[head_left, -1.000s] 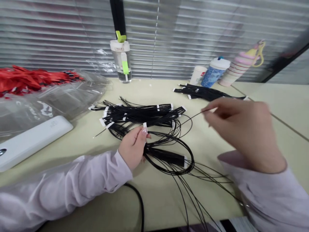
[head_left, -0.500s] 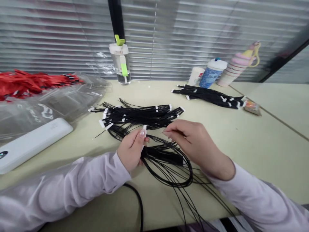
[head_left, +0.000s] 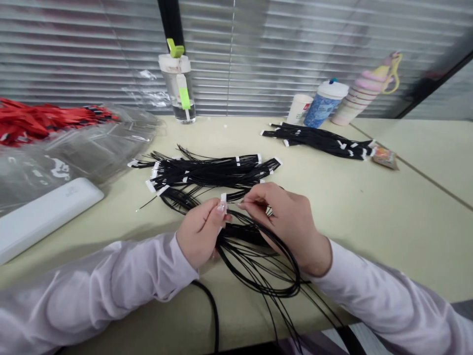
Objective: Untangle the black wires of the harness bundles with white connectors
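Right hand point(head_left: 279, 222) has moved nearer the plug point(head_left: 223, 197), pinching a wire point(head_left: 232, 203); left hand point(head_left: 201, 229) grips the plug, seemingly part-wired: loose wires point(head_left: 286, 319) remain below it.

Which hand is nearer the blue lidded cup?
Right. The right hand is on the near side of the blue lidded cup, slightly left of it; the left hand is farther left, holding a white connector.

No text is legible; print on the white paper cup point(head_left: 297, 110) and blue lidded cup point(head_left: 320, 110), near two o'clock, is too small.
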Available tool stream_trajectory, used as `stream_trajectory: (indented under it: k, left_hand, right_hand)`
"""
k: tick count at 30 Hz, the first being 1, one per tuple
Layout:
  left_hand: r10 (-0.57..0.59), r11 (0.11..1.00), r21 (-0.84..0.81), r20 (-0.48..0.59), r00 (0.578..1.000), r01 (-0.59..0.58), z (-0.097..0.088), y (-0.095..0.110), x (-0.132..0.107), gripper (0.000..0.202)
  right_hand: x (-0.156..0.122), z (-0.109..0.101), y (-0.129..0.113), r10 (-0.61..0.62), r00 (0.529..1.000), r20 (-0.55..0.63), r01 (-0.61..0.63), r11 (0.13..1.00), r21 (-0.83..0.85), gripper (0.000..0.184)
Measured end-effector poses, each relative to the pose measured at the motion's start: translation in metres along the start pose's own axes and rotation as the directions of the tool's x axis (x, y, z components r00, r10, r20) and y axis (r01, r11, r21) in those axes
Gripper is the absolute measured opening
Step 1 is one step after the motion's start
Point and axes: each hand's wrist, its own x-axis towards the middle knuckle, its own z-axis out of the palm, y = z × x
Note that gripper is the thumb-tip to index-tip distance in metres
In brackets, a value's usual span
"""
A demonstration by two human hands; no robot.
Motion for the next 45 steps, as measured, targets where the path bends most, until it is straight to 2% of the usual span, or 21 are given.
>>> stream_trajectory:
  k: [3, 5, 7, 10, 13, 15, 18, 20, 22, 24, 26, 27, 28, 30, 32, 34, 36, 39, 42, 45]
  left_hand:
    - [0.015, 1.0, 0.008, 0.012, 1.0, -0.015, 0.0, 0.0, -0.001, 0.034]
    - [0.028, 1.0, 0.011, 0.026, 0.999, -0.028, -0.001, 0.001, -0.001, 0.036]
    - [0.036, 0.999, -0.003, 0.051, 0.998, -0.036, -0.001, 0.002, 0.0, 0.037]
    - [0.029, 0.998, -0.057, 0.108, 0.994, -0.023, -0.003, 0.005, 0.002, 0.038]
    - [0.026, 0.992, -0.123, 0.166, 0.986, -0.005, -0.003, 0.006, 0.003, 0.037]
    - [0.035, 0.989, -0.15, 0.181, 0.983, -0.008, -0.003, 0.006, 0.003, 0.037]
    - [0.008, 0.986, -0.165, 0.184, 0.983, 0.023, -0.002, 0.004, 0.002, 0.039]
    - [-0.076, 0.977, -0.185, 0.168, 0.983, 0.108, 0.001, 0.002, 0.001, 0.039]
    - [-0.191, 0.949, -0.232, 0.111, 0.975, 0.212, 0.004, 0.0, 0.002, 0.039]
    - [-0.283, 0.914, -0.299, 0.018, 0.959, 0.275, 0.006, -0.001, 0.004, 0.038]
    - [-0.33, 0.891, -0.348, -0.058, 0.942, 0.29, 0.008, -0.002, 0.006, 0.036]
    - [-0.338, 0.888, -0.357, -0.078, 0.938, 0.29, 0.008, -0.002, 0.008, 0.036]
    - [-0.34, 0.888, -0.357, -0.086, 0.936, 0.29, 0.009, -0.002, 0.009, 0.036]
    - [-0.344, 0.89, -0.347, -0.087, 0.935, 0.295, 0.009, -0.001, 0.01, 0.035]
    - [-0.353, 0.89, -0.341, -0.096, 0.931, 0.302, 0.009, -0.001, 0.01, 0.035]
    - [-0.352, 0.894, -0.335, -0.108, 0.93, 0.299, 0.008, 0.0, 0.009, 0.035]
    - [-0.329, 0.907, -0.312, -0.099, 0.939, 0.284, 0.008, 0.0, 0.008, 0.036]
    - [-0.276, 0.933, -0.261, -0.078, 0.958, 0.247, 0.007, 0.0, 0.006, 0.036]
    - [-0.233, 0.949, -0.233, -0.069, 0.97, 0.211, 0.006, 0.0, 0.004, 0.035]
    - [-0.216, 0.953, -0.229, -0.044, 0.975, 0.201, 0.006, 0.0, 0.003, 0.035]
  right_hand:
    - [-0.001, -0.002, 0.001, -0.068, 0.998, 0.002, 0.068, 0.995, -0.078, 0.015]
    - [0.0, -0.004, 0.002, -0.204, 0.979, -0.024, 0.201, 0.976, -0.085, 0.014]
    - [0.002, -0.007, 0.003, -0.391, 0.919, -0.038, 0.387, 0.918, -0.088, 0.014]
    - [0.006, -0.009, 0.005, -0.612, 0.787, -0.075, 0.599, 0.788, -0.14, 0.013]
    - [0.008, -0.007, 0.007, -0.691, 0.706, -0.156, 0.666, 0.723, -0.184, 0.015]
    - [0.008, -0.004, 0.008, -0.695, 0.7, -0.163, 0.671, 0.719, -0.182, 0.017]
    - [0.008, -0.001, 0.009, -0.671, 0.729, -0.137, 0.652, 0.741, -0.158, 0.016]
    - [0.009, -0.003, 0.009, -0.598, 0.796, -0.096, 0.58, 0.798, -0.163, 0.013]
    - [0.012, -0.01, 0.012, -0.458, 0.886, -0.073, 0.433, 0.874, -0.221, 0.01]
    - [0.016, -0.023, 0.018, -0.263, 0.964, -0.046, 0.242, 0.934, -0.263, 0.014]
    - [0.018, -0.037, 0.026, -0.065, 0.994, 0.086, 0.085, 0.963, -0.258, 0.013]
    - [0.018, -0.043, 0.03, 0.014, 0.98, 0.199, 0.038, 0.967, -0.252, 0.016]
    - [0.018, -0.048, 0.034, 0.068, 0.945, 0.321, 0.013, 0.97, -0.244, 0.022]
    - [0.017, -0.052, 0.038, 0.109, 0.843, 0.526, -0.011, 0.982, -0.187, 0.03]
    - [0.015, -0.05, 0.034, 0.085, 0.756, 0.649, -0.076, 0.996, -0.043, 0.032]
    - [0.014, -0.045, 0.026, 0.028, 0.717, 0.696, -0.165, 0.978, 0.13, 0.033]
    - [0.013, -0.036, 0.016, -0.03, 0.729, 0.684, -0.208, 0.942, 0.263, 0.034]
    - [0.012, -0.021, 0.006, -0.077, 0.783, 0.617, -0.181, 0.921, 0.345, 0.029]
    - [0.01, -0.009, 0.003, -0.068, 0.815, 0.576, -0.123, 0.95, 0.287, 0.022]
    - [0.011, -0.008, 0.004, -0.082, 0.83, 0.551, -0.046, 0.976, 0.215, 0.017]
